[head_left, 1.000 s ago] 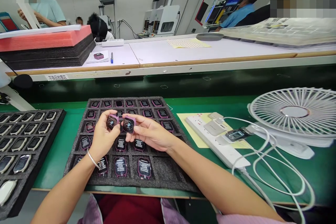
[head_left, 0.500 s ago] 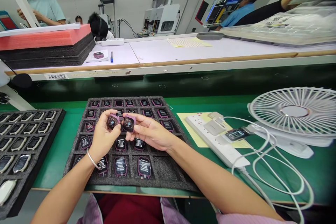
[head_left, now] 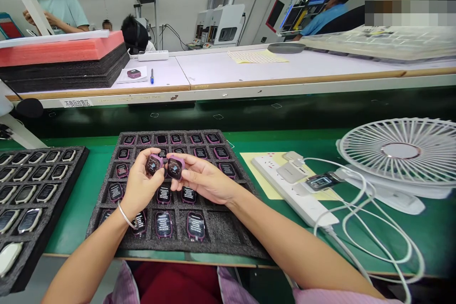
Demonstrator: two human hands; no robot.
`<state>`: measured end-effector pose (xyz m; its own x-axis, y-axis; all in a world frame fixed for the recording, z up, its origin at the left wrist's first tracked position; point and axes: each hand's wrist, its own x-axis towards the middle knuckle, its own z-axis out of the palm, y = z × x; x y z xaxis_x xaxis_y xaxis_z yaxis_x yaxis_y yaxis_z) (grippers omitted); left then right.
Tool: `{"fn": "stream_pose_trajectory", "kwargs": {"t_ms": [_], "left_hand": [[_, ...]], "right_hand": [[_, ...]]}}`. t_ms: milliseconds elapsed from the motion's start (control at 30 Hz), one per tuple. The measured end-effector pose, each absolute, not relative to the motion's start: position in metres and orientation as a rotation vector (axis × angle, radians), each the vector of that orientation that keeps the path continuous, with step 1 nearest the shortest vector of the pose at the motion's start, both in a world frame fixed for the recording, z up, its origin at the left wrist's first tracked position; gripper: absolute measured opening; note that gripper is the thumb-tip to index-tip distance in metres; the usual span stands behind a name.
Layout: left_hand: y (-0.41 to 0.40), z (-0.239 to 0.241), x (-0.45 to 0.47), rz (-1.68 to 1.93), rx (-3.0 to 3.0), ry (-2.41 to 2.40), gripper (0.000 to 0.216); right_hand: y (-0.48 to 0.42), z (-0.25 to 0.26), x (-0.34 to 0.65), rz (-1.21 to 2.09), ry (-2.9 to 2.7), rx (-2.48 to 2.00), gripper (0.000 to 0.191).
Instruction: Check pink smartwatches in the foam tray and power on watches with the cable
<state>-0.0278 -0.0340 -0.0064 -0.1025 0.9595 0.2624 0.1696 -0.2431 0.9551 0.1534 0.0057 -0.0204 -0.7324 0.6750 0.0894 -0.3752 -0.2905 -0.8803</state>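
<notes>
Between thumb and fingers, my left hand (head_left: 142, 178) grips a purple smartwatch (head_left: 153, 166) without a strap, its lit screen facing me. A second purple smartwatch (head_left: 175, 168), also lit, is held in my right hand (head_left: 203, 178). The two watches are side by side, close together. Below them lies a black foam tray (head_left: 228, 232) with purple watches in its compartments, many showing white text. One tray watch (head_left: 195, 225) sits in the front row, left of bare compartments. My hands and forearms hide part of the tray.
Another foam tray (head_left: 67, 194) with pale-framed watches lies at left. On the right are a white power strip (head_left: 295, 190), looped white cables (head_left: 388, 251) and a white fan (head_left: 399, 152). A raised shelf (head_left: 221, 73) runs behind, holding stacked foam (head_left: 64, 52). People sit or stand beyond it.
</notes>
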Motion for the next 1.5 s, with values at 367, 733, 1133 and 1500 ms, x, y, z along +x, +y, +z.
{"fn": "stream_pose_trajectory", "kwargs": {"t_ms": [367,733,1133,1500], "left_hand": [[-0.0322,-0.0084,-0.0277,1.432,1.462,1.274,0.039],[-0.0327,-0.0087,-0.0288,1.419,1.469,1.269,0.040],[-0.0328,-0.0082,-0.0279,1.421,1.469,1.276,0.040],[-0.0339,-0.0066,-0.0278,1.402,1.491,1.298,0.040]], "right_hand": [[0.0055,-0.0194,0.1530,2.061,-1.292,-0.393,0.057],[0.0054,-0.0195,0.1532,2.056,-1.280,-0.383,0.056],[0.0053,-0.0200,0.1540,2.069,-1.282,-0.383,0.055],[0.0044,-0.0196,0.1536,2.052,-1.295,-0.388,0.056]]}}
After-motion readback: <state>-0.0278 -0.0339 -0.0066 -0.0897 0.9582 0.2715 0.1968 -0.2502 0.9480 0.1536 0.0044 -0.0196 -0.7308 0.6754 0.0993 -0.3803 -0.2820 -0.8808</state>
